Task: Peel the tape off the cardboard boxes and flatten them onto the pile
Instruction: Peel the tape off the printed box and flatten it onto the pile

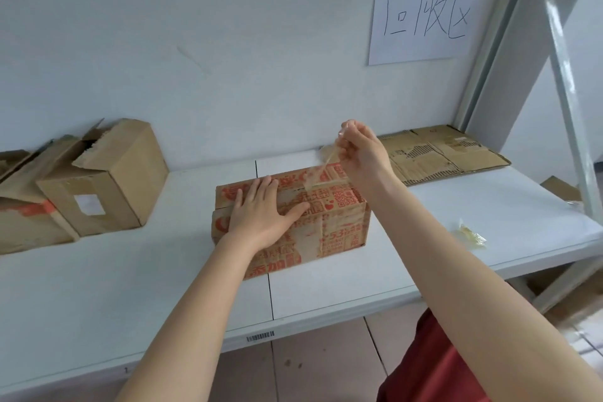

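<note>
Fingers (348,135) of our right hand (363,152) are curled tight, pinching the clear tape strip (327,162) up off the printed box (339,232), which sits mid-shelf. Our left hand (264,215) lies flat on the lid, fingers straight, pressing down.

We'd pull low & slow along the seam, w/ the left hand kept near the peel line so the flap doesn't rip.

Room: the flattened pile (440,153) lies back-right by the wall. The slanted post (561,75) and shelf edge (489,258) crowd that side, so we'd move w/o clipping them. The other boxes (114,179) sit well apart on the left.
</note>
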